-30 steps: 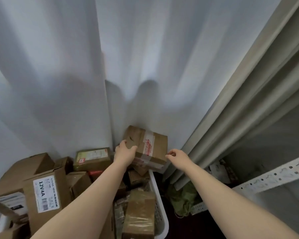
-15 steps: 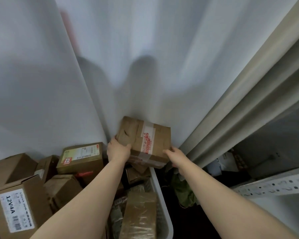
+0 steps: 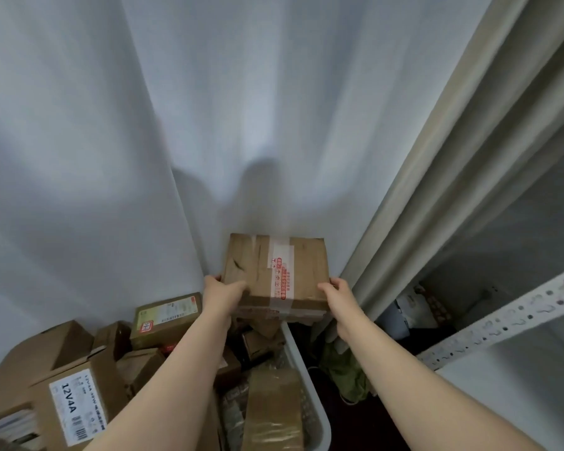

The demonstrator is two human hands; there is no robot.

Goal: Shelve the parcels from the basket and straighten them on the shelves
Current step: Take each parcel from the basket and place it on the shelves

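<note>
left hand (image 3: 222,290) and right hand (image 3: 337,293) grip the brown taped cardboard parcel (image 3: 275,271) at both near corners, fingers curled round, guessing for a level lift

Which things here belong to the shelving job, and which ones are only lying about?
Job: taped parcel, gripped by left hand and right hand; white basket; other parcels, such as the 12V4A box; shelf rail.
Lying about: white curtain; beige curtain; green cloth on the floor.
</note>
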